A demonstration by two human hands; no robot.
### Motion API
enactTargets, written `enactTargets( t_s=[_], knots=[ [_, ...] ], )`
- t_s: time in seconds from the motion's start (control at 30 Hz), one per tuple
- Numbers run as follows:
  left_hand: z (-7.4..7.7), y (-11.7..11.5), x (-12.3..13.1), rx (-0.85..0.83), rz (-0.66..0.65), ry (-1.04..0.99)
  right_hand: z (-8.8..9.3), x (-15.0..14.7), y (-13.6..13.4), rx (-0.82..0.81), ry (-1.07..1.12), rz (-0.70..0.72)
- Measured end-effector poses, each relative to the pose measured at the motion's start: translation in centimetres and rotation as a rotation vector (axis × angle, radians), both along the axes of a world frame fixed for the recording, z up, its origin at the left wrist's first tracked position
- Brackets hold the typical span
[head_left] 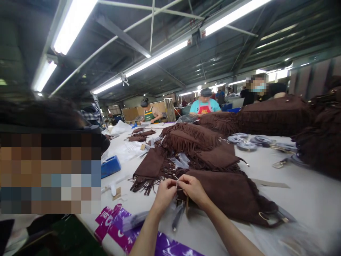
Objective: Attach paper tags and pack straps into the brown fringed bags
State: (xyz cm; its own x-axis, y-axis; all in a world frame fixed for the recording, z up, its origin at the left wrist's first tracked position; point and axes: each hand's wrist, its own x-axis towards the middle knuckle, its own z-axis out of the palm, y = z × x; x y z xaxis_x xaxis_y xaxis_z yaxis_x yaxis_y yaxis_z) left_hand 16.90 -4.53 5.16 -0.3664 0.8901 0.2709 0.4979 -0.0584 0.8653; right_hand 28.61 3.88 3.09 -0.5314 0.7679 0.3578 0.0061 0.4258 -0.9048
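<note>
Both of my hands meet at the near edge of a dark brown bag point(221, 192) that lies on the white table. My left hand point(166, 192) is closed in a pinch on a thin pale string point(177, 185). Fingertips of my right hand point(193, 188) pinch the same string, close against the left ones. Below the hands hang a brown tag-like strip point(187, 206) and a dark piece in clear plastic point(177, 215); how they join the string is hidden. Behind the hands lie brown fringed bags point(186, 137).
A purple printed plastic bag point(119, 231) lies at the near edge. A blue tape dispenser point(110, 167) stands left, beside a nearby person. Coiled grey straps point(246, 145) and more brown bags point(271, 115) are at right. Several people work farther back.
</note>
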Motion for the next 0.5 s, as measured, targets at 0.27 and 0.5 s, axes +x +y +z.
enactTargets(
  t_s=[0.27,0.5],
  knots=[
    [-0.45,-0.08,0.53,0.075,0.068,-0.053,-0.64,-0.21,0.39,-0.038,-0.01,0.011],
    [-0.97,-0.05,0.14,0.062,0.029,-0.242,-0.41,-0.18,0.09,-0.043,-0.011,-0.003]
  ],
)
